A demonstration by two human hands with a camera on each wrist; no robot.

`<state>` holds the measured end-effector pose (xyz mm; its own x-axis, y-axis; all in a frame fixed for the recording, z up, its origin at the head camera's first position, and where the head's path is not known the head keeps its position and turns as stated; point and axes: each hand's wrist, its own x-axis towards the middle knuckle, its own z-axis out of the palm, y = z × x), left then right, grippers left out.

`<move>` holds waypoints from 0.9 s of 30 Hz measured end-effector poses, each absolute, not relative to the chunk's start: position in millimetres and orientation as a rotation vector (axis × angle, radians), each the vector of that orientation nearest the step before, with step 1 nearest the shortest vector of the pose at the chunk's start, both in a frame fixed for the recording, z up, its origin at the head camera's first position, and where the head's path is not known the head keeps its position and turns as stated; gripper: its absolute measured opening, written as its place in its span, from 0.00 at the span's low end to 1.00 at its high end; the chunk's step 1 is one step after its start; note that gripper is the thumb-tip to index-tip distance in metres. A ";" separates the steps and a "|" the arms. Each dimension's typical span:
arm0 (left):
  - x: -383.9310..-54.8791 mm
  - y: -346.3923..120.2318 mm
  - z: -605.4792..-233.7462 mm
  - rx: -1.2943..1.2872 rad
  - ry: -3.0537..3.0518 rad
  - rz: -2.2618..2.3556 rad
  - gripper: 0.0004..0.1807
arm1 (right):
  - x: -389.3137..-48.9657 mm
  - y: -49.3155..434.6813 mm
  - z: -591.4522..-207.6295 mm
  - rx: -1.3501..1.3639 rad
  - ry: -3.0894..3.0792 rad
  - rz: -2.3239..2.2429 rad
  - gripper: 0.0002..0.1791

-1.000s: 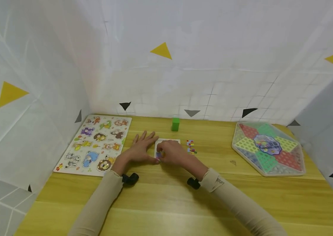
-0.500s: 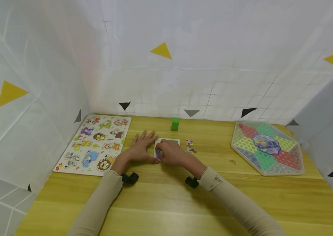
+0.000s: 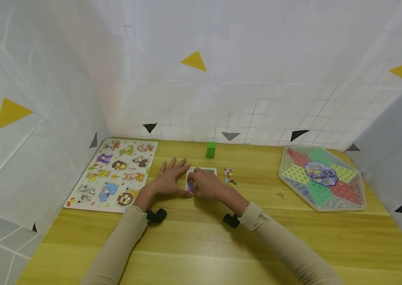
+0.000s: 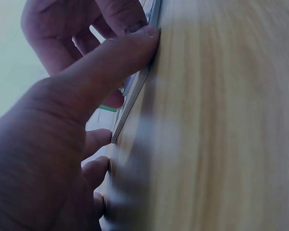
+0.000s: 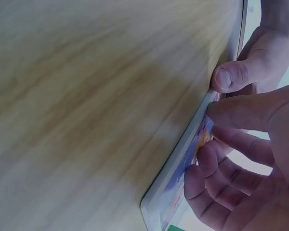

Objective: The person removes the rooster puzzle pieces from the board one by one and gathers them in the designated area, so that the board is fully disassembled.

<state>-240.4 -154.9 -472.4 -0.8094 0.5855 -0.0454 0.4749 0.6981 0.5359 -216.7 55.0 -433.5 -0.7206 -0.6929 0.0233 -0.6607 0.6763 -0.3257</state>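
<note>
A small jigsaw puzzle in a thin pale tray (image 3: 214,169) lies in front of me, its colourful picture partly covered by my hands. My left hand (image 3: 168,182) rests on the table at the tray's left, fingers spread, the thumb against the tray's near left corner. Over the tray is my right hand (image 3: 206,185), fingers bent, with thumb and fingertips down on the picture near that corner. I cannot tell whether a piece is pinched there. Loose jigsaw pieces (image 3: 229,171) lie just right of the tray. In the right wrist view, the tray's pale edge (image 5: 171,166) runs below the fingers.
An animal peg puzzle board (image 3: 117,176) lies at the left. A green block (image 3: 211,150) stands behind the tray. To the right is a hexagonal Chinese checkers box (image 3: 323,178). White sheets (image 3: 258,99) close off the back and sides of the wooden table (image 3: 193,245).
My right hand has shifted very slightly over the tray, its fingertips staying near the same corner. The left hand keeps its place, and the loose pieces lie where they were.
</note>
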 end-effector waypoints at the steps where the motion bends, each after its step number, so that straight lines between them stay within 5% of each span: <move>1: -240.9 -155.0 -472.9 0.854 2.698 0.759 0.61 | -216.6 54.8 -433.3 -1.124 2.782 -0.476 0.15; 20: -240.9 -154.9 -470.9 0.842 2.688 0.745 0.60 | -215.6 55.7 -433.7 -1.113 2.782 -0.503 0.13; 27: -239.9 -154.9 -469.5 0.846 2.687 0.736 0.60 | -215.3 56.3 -435.0 -1.093 2.787 -0.539 0.19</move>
<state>-239.9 -154.9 -469.5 -0.8071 0.5868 -0.0652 0.4717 0.7074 0.5263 -215.3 56.3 -435.0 -0.7376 -0.6743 0.0359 -0.6390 0.6799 -0.3597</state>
